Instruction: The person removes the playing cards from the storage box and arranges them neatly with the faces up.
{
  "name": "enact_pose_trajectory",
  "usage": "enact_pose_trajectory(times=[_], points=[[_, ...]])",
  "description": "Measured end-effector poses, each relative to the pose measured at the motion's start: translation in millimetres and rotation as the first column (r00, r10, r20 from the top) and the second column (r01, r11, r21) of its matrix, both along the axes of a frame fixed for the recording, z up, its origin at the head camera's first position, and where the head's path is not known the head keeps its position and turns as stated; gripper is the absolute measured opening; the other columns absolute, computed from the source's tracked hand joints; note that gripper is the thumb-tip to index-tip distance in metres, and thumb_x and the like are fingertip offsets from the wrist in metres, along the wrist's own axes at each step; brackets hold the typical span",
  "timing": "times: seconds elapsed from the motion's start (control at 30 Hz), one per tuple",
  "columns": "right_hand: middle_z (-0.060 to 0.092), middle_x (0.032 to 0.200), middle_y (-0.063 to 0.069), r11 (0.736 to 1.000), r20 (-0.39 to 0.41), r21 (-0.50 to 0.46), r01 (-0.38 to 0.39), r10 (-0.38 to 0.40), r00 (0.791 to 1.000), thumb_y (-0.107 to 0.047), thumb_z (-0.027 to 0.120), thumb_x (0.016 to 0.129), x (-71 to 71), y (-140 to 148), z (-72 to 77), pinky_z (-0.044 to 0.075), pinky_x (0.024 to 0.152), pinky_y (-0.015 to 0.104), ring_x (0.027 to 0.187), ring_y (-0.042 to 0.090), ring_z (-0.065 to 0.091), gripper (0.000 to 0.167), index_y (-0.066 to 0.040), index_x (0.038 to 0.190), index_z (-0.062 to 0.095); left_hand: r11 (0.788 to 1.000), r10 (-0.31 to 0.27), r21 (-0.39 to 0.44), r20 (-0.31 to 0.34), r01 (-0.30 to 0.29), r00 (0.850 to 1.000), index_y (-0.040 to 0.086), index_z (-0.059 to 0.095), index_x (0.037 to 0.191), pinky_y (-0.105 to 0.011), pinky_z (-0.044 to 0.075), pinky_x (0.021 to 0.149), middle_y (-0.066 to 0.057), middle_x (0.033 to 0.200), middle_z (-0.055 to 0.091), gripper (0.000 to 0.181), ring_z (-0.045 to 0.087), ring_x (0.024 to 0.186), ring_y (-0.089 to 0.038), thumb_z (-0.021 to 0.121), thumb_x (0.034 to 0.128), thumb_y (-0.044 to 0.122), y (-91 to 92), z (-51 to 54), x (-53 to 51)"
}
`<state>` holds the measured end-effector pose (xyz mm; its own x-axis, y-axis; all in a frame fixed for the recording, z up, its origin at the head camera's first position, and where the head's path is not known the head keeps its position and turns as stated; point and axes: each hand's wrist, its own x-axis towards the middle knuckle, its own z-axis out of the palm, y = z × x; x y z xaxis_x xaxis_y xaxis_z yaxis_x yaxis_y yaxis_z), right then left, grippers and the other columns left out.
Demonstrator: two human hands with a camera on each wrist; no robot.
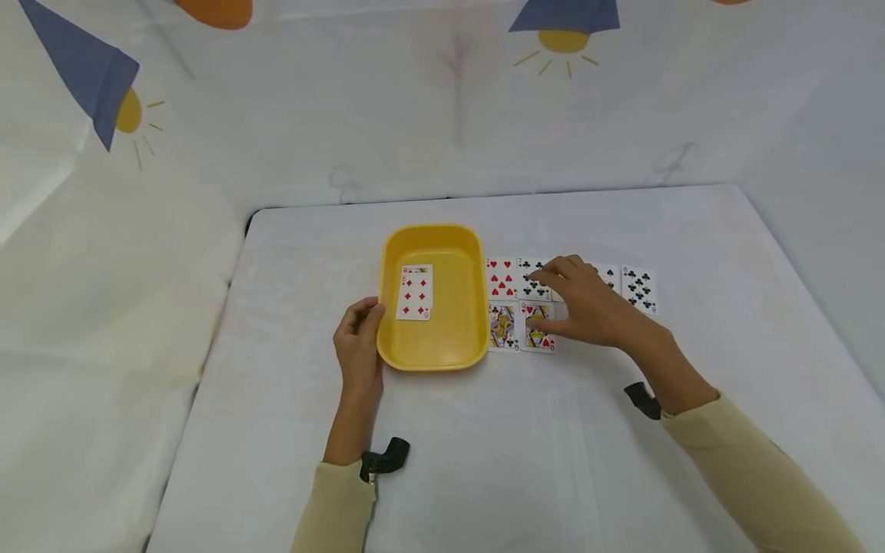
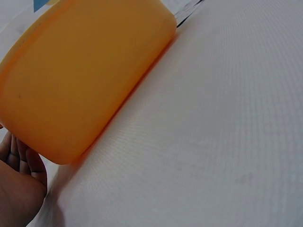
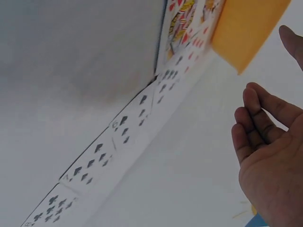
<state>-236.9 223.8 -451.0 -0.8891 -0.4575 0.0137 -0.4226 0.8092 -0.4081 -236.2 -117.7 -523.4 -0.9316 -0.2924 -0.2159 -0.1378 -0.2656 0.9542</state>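
My left hand [image 1: 357, 349] grips the left rim of a yellow plastic tray [image 1: 452, 347]; in the left wrist view its fingers bend against the tray's side. Inside the tray lies a six of diamonds [image 1: 415, 298], mostly covering another card. My right hand [image 1: 588, 307] hovers over playing cards with thumb and fingers spread, holding nothing. Below its fingertips are a seven of clubs [image 1: 528, 270] and a queen of hearts [image 1: 538, 339]. Left of them, beside the tray, lie a hearts card [image 1: 501, 278] and a queen of clubs [image 1: 502, 327].
The upper row continues rightward, partly hidden by my right hand, to an eight of clubs [image 1: 639, 289]. Two spade cards, one a seven [image 3: 90, 158], show in the right wrist view. A white cloth covers the table [image 1: 484, 461]; patterned white fabric [image 1: 387, 115] hangs behind.
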Motion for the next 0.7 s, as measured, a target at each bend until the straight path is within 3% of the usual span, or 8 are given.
enact_pose_trajectory(times=[0.4, 0.7], points=[[0.053, 0.126, 0.007, 0.997, -0.013, -0.013, -0.071, 0.071, 0.997, -0.048, 0.080, 0.082, -21.0, -50, 9.4, 0.039, 0.102, 0.046, 0.120, 0.026, 0.042, 0.071, -0.006, 0.134, 0.058, 1.000, -0.012, 0.000, -0.025, 0.012, 1.000, 0.005, 0.068, 0.115, -0.027, 0.052, 0.091, -0.010, 0.116, 0.060, 0.029, 0.055, 0.105, -0.021, 0.073, 0.0926, 0.022, 4.4, -2.9, -1.5], [0.054, 0.122, 0.010, 0.981, -0.033, 0.075, -0.177, 0.180, 0.983, -0.051, 0.078, 0.082, -34.4, -90, -1.8, 0.039, 0.099, 0.042, 0.115, 0.028, 0.044, 0.072, -0.001, 0.131, 0.060, 1.000, -0.024, -0.004, -0.021, 0.024, 0.999, 0.007, 0.068, 0.115, -0.028, 0.051, 0.093, -0.009, 0.116, 0.060, 0.029, 0.055, 0.105, -0.021, 0.073, 0.0927, 0.024, 8.0, -3.8, -1.9]])
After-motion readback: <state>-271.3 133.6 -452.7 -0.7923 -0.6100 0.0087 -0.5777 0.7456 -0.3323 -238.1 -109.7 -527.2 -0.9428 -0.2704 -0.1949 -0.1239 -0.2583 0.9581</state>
